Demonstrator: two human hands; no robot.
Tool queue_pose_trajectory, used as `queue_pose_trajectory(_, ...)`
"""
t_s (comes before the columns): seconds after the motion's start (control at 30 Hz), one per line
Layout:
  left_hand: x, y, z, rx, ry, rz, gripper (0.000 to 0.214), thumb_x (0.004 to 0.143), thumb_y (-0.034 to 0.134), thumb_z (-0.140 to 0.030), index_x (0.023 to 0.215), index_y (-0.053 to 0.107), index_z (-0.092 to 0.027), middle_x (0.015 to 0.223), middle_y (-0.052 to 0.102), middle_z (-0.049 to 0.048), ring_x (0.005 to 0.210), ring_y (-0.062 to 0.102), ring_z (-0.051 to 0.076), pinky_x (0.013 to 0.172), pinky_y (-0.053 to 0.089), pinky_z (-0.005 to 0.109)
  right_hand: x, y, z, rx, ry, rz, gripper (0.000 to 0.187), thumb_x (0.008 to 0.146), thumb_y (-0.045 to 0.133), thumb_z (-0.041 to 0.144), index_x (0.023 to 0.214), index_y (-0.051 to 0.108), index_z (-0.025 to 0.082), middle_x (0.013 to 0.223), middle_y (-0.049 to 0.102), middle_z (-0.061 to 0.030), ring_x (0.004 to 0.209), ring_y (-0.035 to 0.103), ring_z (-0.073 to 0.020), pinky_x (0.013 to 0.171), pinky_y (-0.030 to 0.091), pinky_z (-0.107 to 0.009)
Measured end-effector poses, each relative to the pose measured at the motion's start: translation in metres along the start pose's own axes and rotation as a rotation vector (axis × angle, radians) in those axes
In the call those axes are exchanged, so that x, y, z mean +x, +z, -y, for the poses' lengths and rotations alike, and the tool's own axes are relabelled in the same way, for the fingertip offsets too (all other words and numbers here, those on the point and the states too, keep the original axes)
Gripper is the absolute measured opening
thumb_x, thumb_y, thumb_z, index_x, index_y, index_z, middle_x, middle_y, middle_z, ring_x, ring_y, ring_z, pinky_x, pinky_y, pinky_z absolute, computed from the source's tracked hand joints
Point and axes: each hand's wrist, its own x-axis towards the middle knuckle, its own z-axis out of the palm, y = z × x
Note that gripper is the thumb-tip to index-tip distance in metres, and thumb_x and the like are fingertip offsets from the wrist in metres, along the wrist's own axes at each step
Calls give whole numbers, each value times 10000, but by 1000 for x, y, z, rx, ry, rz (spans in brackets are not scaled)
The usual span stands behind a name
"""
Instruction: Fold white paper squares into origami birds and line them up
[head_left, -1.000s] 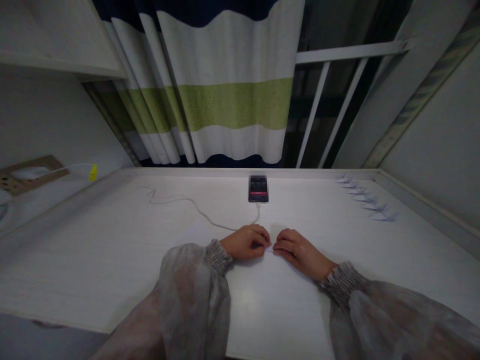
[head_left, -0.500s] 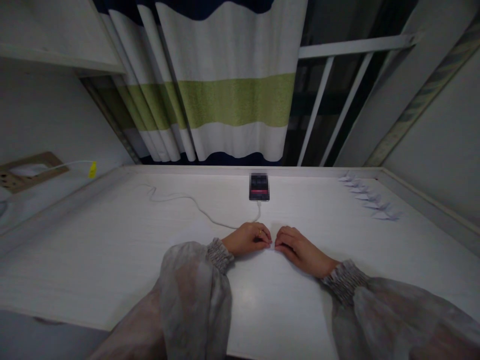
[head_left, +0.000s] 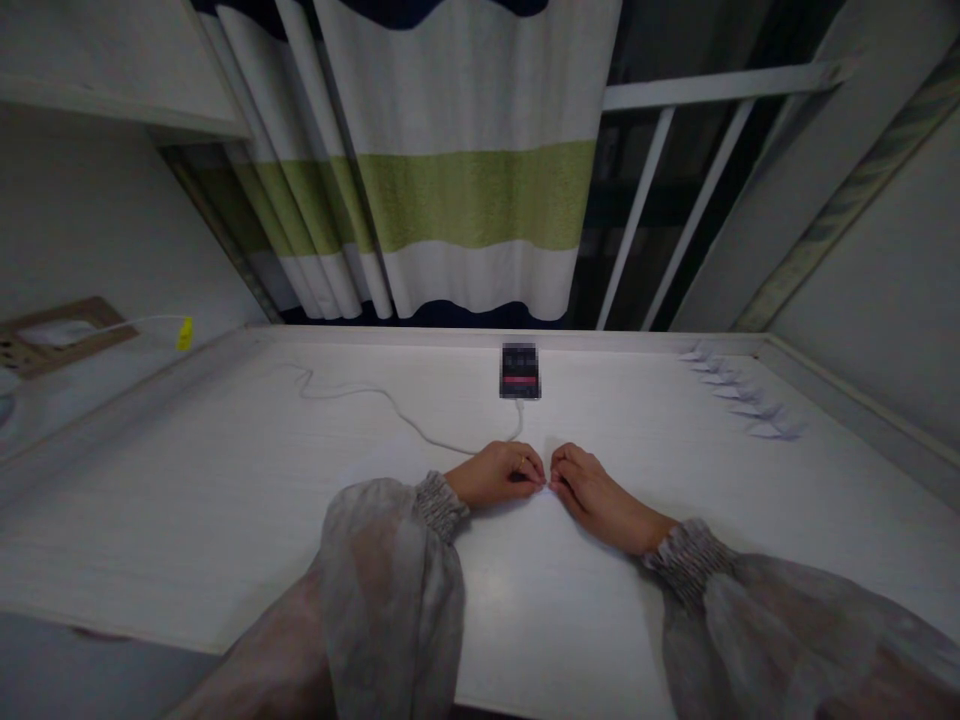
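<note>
My left hand (head_left: 501,474) and my right hand (head_left: 600,500) are close together over the white desk, fingertips almost meeting. Between them a small sliver of white paper (head_left: 547,489) shows, pinched by the fingers of both hands. Most of it is hidden behind the fingers, so its shape is hard to make out. A ring sits on a finger of the left hand. Just beyond the hands lies a phone (head_left: 520,372) with a lit, blurred screen. Its white cable (head_left: 390,402) runs left behind my left hand.
Several folded white paper cranes (head_left: 739,395) stand in a row at the desk's (head_left: 262,520) far right. On the left wall is a power socket panel (head_left: 67,335) with a plugged-in cord and a yellow tag (head_left: 184,334). A striped curtain (head_left: 472,200) hangs behind the desk.
The fingertips have drawn slightly closer together, the right hand's fingers bending in a little. The camera view has shifted slightly; the phone and cranes stay in place.
</note>
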Motion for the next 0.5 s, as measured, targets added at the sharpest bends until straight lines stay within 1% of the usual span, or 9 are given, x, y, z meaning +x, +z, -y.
queue_pose_trajectory(0.17,0,0,-1,-3,-7,-3,133,683,534,-159,697,666,-145,834,618,32,743,560,94,729,427,193,2,1,1,-30,33,39,112,797,382,120,769,489,139,858,497,-102,805,463,-186,739,412,-365)
queue_pose_trajectory(0.33,0,0,-3,0,-19,-5,150,703,528,-185,670,664,-133,811,624,35,706,560,85,700,425,185,3,0,4,-43,59,49,87,799,392,126,773,473,142,862,493,-103,804,461,-189,726,416,-361)
queue_pose_trajectory(0.5,1,0,-3,24,-17,-19,135,686,532,-154,643,657,-125,789,627,37,688,560,84,678,426,179,3,0,6,-52,81,47,80,798,389,125,770,462,142,864,487,-108,803,453,-193,733,408,-375)
